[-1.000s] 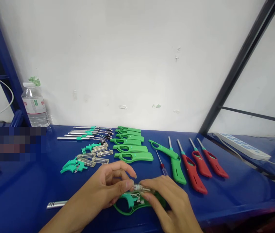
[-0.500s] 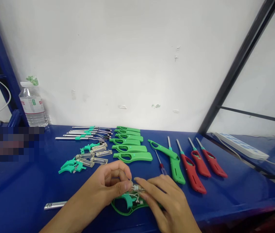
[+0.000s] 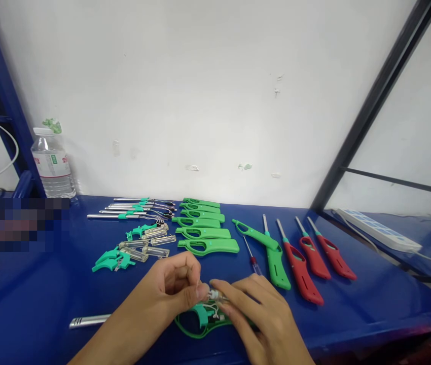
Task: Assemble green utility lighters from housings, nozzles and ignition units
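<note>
Both hands, left hand (image 3: pixel 170 289) and right hand (image 3: pixel 261 317), pinch a small clear part (image 3: pixel 215 294) above an open green lighter shell (image 3: pixel 200 320) at the blue tabletop (image 3: pixel 371 309) near edge. Beyond: green shells (image 3: pixel 204 228), red lighters (image 3: pixel 314 258), screwdriver (image 3: pixel 252 257), water bottle (image 3: pixel 51 165), white wall (image 3: pixel 200 91).

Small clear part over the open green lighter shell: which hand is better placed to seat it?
Probably right. The right hand pinches the small clear part from above the open green lighter shell; the left hand only braces its end.
</note>
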### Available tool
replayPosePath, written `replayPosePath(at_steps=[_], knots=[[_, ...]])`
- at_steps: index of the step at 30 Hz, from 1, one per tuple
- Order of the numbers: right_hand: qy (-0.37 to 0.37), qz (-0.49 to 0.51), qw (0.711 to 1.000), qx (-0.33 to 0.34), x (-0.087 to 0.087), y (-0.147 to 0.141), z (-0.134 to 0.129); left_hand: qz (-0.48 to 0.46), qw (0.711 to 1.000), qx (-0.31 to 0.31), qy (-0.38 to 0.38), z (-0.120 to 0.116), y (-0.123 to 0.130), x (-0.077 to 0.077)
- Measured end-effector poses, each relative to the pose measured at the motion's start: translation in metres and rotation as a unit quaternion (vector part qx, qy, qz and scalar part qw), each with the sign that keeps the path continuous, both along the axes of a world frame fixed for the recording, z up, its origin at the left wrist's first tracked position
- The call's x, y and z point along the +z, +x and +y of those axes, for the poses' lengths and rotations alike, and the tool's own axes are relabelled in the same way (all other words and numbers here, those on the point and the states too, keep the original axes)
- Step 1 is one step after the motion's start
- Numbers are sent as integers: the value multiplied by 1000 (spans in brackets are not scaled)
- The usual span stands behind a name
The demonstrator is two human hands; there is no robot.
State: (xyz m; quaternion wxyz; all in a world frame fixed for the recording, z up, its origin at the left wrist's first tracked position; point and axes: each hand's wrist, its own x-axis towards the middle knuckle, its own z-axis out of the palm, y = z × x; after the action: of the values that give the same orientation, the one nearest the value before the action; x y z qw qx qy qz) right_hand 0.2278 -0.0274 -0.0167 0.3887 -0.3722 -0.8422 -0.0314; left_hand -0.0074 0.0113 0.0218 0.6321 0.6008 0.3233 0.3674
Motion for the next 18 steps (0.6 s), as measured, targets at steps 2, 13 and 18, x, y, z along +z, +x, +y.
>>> replayPosePath(at_steps=[2, 13, 18], knots=[[-10, -6, 1000, 2, -1, 1, -1, -6, 1000, 2, 5, -2, 0, 0], [25, -62, 998, -3, 6, -4, 0, -25, 1000, 14, 3, -2, 2, -8], [59, -66, 996, -24, -4, -4, 2, -32, 999, 21, 1, 0, 7, -19]])
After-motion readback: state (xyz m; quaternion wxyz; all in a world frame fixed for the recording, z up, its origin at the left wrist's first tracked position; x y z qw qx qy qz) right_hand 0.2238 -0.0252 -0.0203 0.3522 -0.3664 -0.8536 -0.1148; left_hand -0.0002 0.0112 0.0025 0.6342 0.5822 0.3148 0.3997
